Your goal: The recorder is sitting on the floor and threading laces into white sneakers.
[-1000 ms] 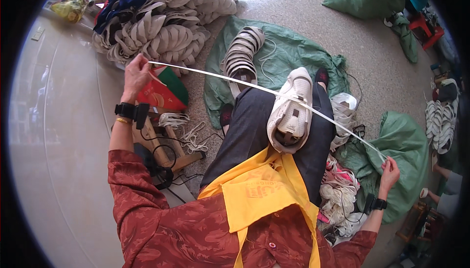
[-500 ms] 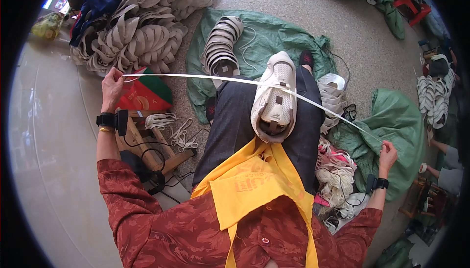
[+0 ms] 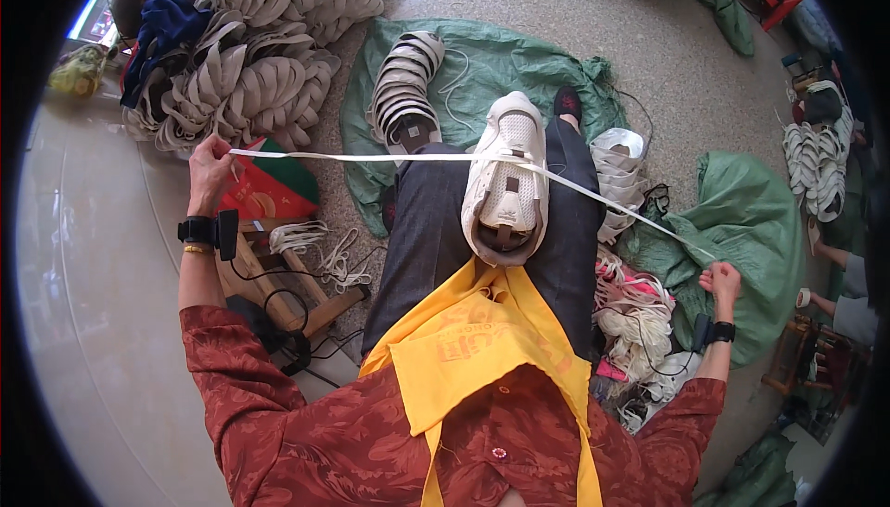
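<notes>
A white shoe upper [image 3: 506,201] with a perforated surface rests on my lap between my thighs, its toe pointing away from me. Across its middle runs a flat white shoelace [image 3: 371,157], pulled nearly straight out to both sides. At far left, my left hand [image 3: 212,173] pinches one end of the lace, level with the upper. My right hand [image 3: 721,282], lower and far to the right, has closed fingers on the other end. How the lace passes through the upper is too small to make out. A yellow apron [image 3: 464,340] lies behind the upper's heel.
Nested grey-white uppers [image 3: 408,81] stand on a green woven sheet [image 3: 519,53]; a large pile [image 3: 260,62] sits at far left. A wooden stool [image 3: 278,275] stands at left. Loose laces [image 3: 640,331] and a green sack [image 3: 751,247] lie at right.
The lace stays stretched between my two hands. My right hand has come slightly inward and lower, its fingers more curled. The whole view has shifted a little.
</notes>
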Demonstrator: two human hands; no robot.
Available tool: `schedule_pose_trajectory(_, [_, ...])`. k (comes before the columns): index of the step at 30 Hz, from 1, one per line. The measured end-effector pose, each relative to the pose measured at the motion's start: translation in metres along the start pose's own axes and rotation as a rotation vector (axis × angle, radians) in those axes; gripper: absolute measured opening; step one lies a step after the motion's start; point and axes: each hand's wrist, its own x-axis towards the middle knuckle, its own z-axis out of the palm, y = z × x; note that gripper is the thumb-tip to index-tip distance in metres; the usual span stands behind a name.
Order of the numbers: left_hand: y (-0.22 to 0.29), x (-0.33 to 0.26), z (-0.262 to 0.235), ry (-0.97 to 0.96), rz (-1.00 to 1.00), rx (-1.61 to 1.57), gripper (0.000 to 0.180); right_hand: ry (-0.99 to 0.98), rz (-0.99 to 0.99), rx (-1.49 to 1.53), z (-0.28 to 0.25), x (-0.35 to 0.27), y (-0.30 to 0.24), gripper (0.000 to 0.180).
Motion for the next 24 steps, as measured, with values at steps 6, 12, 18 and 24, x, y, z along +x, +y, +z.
schedule_pose_trajectory(6, [0.059,0.026,-0.012,0.08,0.213,0.02,0.013,-0.432,-0.037,0.063,0.045,-0.027,-0.073,0.019])
schedule_pose_trajectory(12, [0.079,0.007,-0.011,0.089,0.187,-0.519,0.016,-0.144,-0.346,0.796,0.069,-0.079,-0.163,0.017])
schedule_pose_trajectory(18, [0.144,-0.09,0.094,-0.748,-0.142,-0.896,0.011,-0.651,-0.231,0.484,0.174,-0.191,-0.22,0.027])
schedule_pose_trajectory(24, [0.2,-0.125,0.125,-0.952,-0.019,-1.119,0.017,-0.743,-0.561,0.06,0.231,-0.232,-0.258,0.016])
